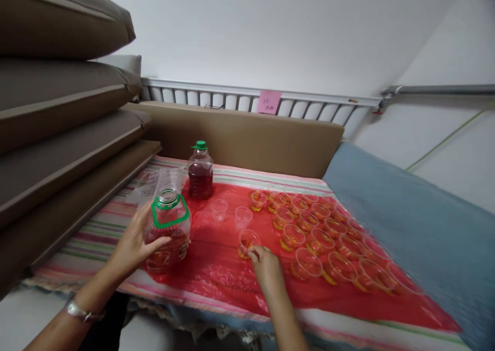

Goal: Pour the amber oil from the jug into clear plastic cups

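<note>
My left hand (139,240) is wrapped round the side of a large clear jug (176,245) with a green handle ring and an uncapped mouth; the jug stands upright on the red plastic sheet (216,279). Fingers closed, my right hand (265,263) pinches the near side of a clear plastic cup (248,241) with a little yellowish liquid in it. Just behind that cup are two cups without visible liquid, one (243,217) nearer and one (219,210) further left. Several cups (307,262) holding yellowish liquid stand in rows on the right.
Behind the jug stands a bottle (200,178) of dark red liquid with a green cap. A clear plastic bag (164,181) lies to its left. Tan cushions (69,88) are stacked at the left. A tan board (247,139) runs along the back, before a radiator. Blue fabric (406,212) borders the right.
</note>
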Demonstrator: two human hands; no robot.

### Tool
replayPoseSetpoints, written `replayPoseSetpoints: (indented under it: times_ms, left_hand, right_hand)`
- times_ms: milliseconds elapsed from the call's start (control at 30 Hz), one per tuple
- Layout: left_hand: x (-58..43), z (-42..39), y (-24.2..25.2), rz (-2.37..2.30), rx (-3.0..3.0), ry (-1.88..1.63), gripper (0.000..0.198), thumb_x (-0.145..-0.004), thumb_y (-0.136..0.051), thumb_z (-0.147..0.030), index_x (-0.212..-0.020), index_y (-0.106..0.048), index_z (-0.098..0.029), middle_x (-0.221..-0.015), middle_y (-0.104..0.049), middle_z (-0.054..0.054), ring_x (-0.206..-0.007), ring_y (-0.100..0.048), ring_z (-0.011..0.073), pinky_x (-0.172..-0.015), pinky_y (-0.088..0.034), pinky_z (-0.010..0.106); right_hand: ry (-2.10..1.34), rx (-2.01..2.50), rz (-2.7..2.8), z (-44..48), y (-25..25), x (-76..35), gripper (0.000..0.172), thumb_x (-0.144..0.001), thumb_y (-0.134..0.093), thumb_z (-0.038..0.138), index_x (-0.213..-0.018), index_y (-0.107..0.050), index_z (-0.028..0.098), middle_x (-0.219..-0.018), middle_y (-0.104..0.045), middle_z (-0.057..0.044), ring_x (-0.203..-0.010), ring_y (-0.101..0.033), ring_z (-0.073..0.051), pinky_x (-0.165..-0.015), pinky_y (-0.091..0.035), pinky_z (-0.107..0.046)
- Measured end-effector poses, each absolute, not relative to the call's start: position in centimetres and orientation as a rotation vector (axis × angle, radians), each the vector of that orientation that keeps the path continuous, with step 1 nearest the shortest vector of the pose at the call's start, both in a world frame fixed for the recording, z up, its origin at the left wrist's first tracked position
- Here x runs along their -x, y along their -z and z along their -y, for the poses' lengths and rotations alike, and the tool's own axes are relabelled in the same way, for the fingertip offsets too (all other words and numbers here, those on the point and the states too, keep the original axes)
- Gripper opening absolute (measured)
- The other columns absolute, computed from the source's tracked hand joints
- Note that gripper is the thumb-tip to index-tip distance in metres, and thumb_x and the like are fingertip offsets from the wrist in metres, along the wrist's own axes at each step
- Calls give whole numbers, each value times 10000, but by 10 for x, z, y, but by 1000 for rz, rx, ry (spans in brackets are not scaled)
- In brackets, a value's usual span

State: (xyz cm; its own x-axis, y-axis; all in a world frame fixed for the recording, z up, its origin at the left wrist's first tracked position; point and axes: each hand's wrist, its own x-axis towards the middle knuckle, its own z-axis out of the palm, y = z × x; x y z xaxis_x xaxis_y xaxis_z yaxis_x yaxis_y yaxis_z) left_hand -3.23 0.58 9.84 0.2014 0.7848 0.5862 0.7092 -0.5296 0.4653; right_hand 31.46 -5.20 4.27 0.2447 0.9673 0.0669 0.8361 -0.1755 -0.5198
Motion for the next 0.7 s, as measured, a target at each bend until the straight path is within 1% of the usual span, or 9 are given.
replayPoseSetpoints:
  times_ms: [167, 333, 500, 700]
  left_hand:
    - [37, -8, -90, -1470, -2372, -1263, 778, -779, -650, -517, -1422, -348, -199, -1415, -458, 173, -1320, -426, 358, -1095, -330, 574]
    - [35, -11, -87, -1425, -2371, -1299, 825, -776, -654, -513, -1462, -291, -234, -1450, -430, 155, -1331, -412, 363, -1100, -323, 587]
    - [36, -10, -86, -1450, -2389, -1314, 836, -771, -667, -498, -1473, -272, -274, -1470, -420, 129, -1334, -416, 364, -1093, -344, 579]
    - [38, -8, -83, -1453, -2409, -1325, 843, -778, -662, -499, -1481, -255, -273, -1471, -413, 135, -1341, -410, 362, -1084, -363, 565]
  right_hand:
    - [-263, 2251, 1533, 45, -55, -334, 254, -922, -472, 187, -923, -727, 183, -924, -737, -79, -817, -687, -173, -702, -452, -226]
    - [-178, 2354, 1463, 11, -61, -352, 258, -924, -465, 170, -930, -723, 175, -911, -745, -91, -818, -691, -180, -683, -445, -236]
    - [-142, 2420, 1428, -28, -51, -356, 246, -919, -487, 172, -980, -725, 159, -943, -747, -129, -836, -703, -191, -684, -456, -244]
    - [-166, 2475, 1431, -45, -39, -357, 288, -955, -432, 207, -1016, -707, 150, -933, -747, -153, -839, -715, -212, -677, -471, -263]
